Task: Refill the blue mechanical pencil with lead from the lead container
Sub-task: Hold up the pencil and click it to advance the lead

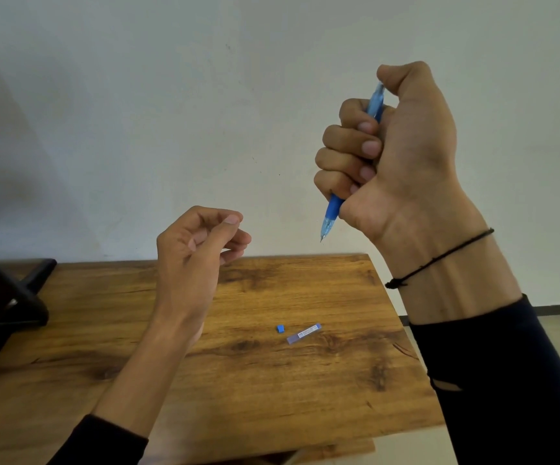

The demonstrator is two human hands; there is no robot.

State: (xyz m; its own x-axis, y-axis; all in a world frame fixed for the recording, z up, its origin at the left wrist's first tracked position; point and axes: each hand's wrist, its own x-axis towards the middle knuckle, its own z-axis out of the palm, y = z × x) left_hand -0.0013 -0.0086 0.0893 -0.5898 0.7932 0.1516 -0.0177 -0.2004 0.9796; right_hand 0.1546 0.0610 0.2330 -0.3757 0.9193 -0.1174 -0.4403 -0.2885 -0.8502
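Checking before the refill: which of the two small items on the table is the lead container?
The clear lead container, long and labelled; the blue cap left of it is a tiny cube.

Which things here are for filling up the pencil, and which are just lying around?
For the job:
- blue mechanical pencil, held tip-down in the right hand
- lead container, lying on the table
- small blue cap beside it
- left hand, loosely curled, holding nothing I can see

Just lying about:
- black stand at the table's left edge

One blue mechanical pencil (pixel 331 213), at 1 o'clock. One lead container (pixel 304 333), at 5 o'clock. One small blue cap (pixel 281 328), touching table. One wooden table (pixel 238 380). Two hands: left hand (pixel 198 250), right hand (pixel 396 152). One black wrist cord (pixel 439 258).
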